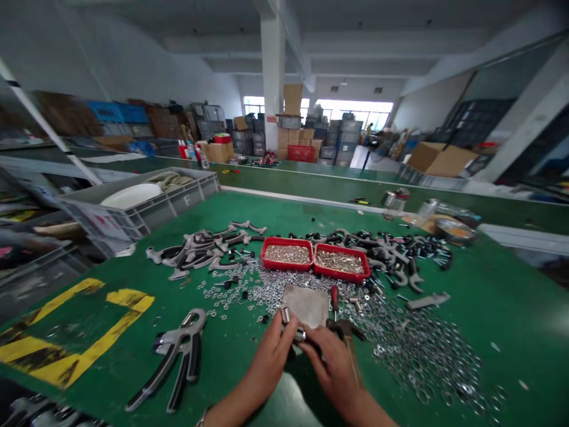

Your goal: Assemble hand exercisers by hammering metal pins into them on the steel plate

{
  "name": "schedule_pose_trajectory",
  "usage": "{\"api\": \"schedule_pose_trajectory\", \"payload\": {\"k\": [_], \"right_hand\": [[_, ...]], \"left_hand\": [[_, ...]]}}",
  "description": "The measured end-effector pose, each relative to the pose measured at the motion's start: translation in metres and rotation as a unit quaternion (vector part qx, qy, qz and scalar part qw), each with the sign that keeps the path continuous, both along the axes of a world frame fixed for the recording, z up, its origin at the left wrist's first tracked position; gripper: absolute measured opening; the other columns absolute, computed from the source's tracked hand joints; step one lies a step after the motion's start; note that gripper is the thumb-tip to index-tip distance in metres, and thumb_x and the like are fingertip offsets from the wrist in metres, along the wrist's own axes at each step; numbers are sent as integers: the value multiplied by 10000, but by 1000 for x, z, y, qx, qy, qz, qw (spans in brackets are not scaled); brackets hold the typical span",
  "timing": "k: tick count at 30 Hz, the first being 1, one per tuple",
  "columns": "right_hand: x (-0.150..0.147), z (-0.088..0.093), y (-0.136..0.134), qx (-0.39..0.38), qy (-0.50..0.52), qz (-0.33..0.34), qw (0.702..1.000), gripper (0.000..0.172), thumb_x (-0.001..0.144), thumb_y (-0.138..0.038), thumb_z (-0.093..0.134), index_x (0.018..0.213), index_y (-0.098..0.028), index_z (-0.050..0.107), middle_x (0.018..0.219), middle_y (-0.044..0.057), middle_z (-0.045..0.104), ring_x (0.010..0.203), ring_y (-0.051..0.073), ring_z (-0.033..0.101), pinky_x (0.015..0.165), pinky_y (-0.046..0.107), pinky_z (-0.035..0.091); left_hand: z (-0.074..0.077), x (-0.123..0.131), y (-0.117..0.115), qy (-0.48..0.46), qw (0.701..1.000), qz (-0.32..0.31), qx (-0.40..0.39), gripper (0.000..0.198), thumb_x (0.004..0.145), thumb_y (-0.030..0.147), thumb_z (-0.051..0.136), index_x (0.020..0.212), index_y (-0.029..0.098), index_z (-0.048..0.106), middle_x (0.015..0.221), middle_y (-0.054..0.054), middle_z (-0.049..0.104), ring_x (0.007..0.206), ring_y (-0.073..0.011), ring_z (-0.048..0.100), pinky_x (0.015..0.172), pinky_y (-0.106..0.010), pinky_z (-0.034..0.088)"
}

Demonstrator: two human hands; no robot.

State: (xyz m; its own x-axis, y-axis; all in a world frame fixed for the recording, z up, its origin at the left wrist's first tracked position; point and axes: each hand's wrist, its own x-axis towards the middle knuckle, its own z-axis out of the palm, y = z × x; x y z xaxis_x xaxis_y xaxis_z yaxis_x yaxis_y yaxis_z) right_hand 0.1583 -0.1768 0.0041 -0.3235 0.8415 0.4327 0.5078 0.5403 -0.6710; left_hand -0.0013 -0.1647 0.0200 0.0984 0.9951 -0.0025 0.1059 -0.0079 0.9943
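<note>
My left hand point(270, 351) and my right hand point(331, 359) meet low in the middle of the green workbench point(462, 332). Between their fingertips is a small threaded metal part point(285, 314), its ribbed end sticking up; a shiny piece point(300, 335) shows below it. A square metal plate point(306, 305) lies just beyond my fingers. Right beside my right hand are a red-handled screwdriver point(334, 298) and a dark tool point(344, 330). Loose steel washers point(400, 338) spread around both sides. Two red trays point(315, 258) of small metal parts stand farther ahead.
Black-handled metal grips point(178, 359) lie to my left, beside yellow-and-black floor-style tape point(84, 332). More grips and bolts point(391, 255) lie beyond. A grey crate point(142, 204) stands at the far left, tins point(453, 230) at the right. Cartons and bins point(302, 133) fill the background.
</note>
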Motion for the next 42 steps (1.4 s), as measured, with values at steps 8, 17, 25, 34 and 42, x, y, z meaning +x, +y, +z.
{"api": "schedule_pose_trajectory", "payload": {"k": [8,17,25,34,42], "right_hand": [[120,-13,37,-97,-195,-188,958,298,984,-322,384,1103,-226,641,1035,64,715,918,201,668,824,304,512],[253,-13,123,-103,-308,-352,878,149,839,-68,487,865,-131,619,936,199,662,971,301,580,848,407,409],[203,-35,143,-125,-333,-264,896,164,929,-283,589,1033,-163,629,1053,42,655,941,184,629,838,370,504],[148,15,88,-110,-193,-191,956,272,956,-283,460,1205,-180,498,1146,139,668,1027,247,659,901,380,511],[38,17,5,-180,190,-56,964,193,941,-349,530,1113,-261,540,1071,66,704,935,215,709,855,366,569]], "left_hand": [[-12,15,21,12,999,37,2,450,880,625,488,924,194,614,924,-81,671,896,-244,609,847,-332,448],[-35,39,22,-9,999,35,-38,509,816,694,536,848,191,615,740,-31,629,712,-203,584,677,-272,447],[-37,51,25,-16,996,-23,-80,518,815,704,538,845,192,610,725,-18,625,693,-188,590,684,-278,451],[-18,45,23,-320,927,74,-180,417,765,522,723,909,159,576,846,-25,587,758,-144,543,664,-244,450],[-1,51,11,-349,925,24,-152,322,869,480,615,976,184,544,868,-21,595,792,-163,573,722,-266,456]]}}
